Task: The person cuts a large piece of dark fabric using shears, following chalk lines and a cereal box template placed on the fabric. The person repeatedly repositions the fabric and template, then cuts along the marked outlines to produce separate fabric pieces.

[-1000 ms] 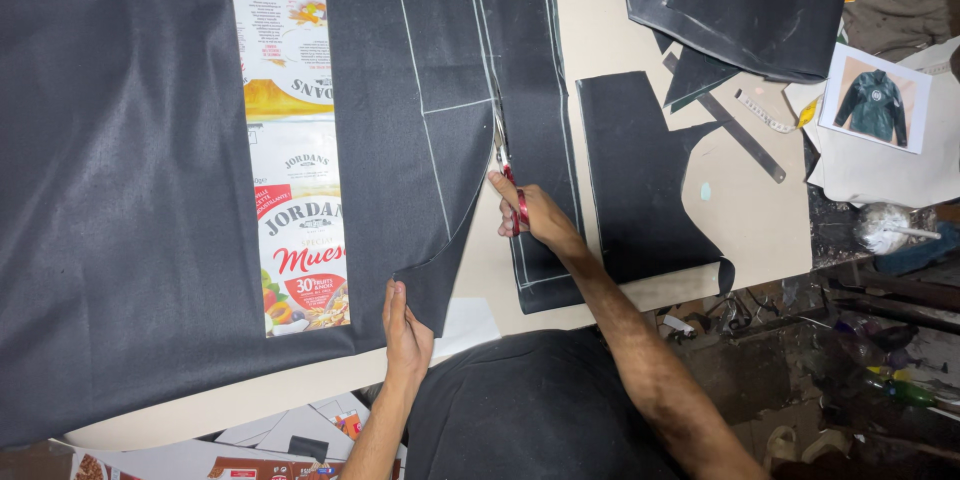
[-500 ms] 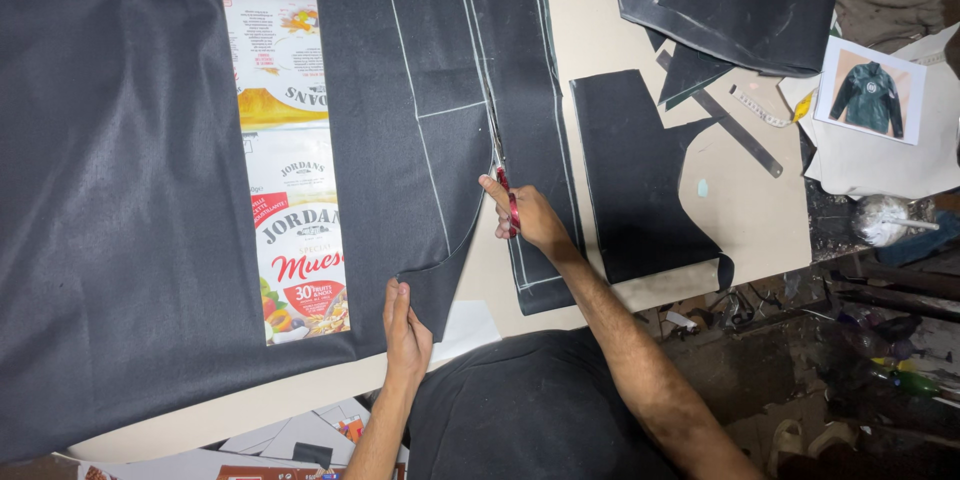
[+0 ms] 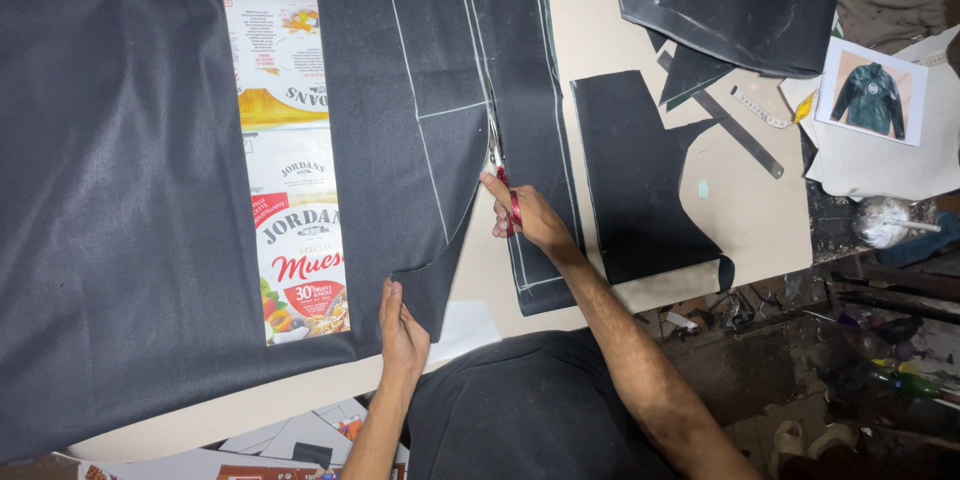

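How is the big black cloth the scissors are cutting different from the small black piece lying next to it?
The big cloth spreads across most of the table and carries white chalk lines; the small piece shows no lines. The right hand is cutting the big cloth with red-handled scissors while the left hand holds its edge; the small piece lies untouched, already cut out. Both are dark and lie flat.

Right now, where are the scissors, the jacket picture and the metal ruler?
scissors [image 3: 497, 158]: head view, on the blades.
jacket picture [image 3: 870, 92]: head view, on its middle.
metal ruler [image 3: 738, 133]: head view, mid-length.
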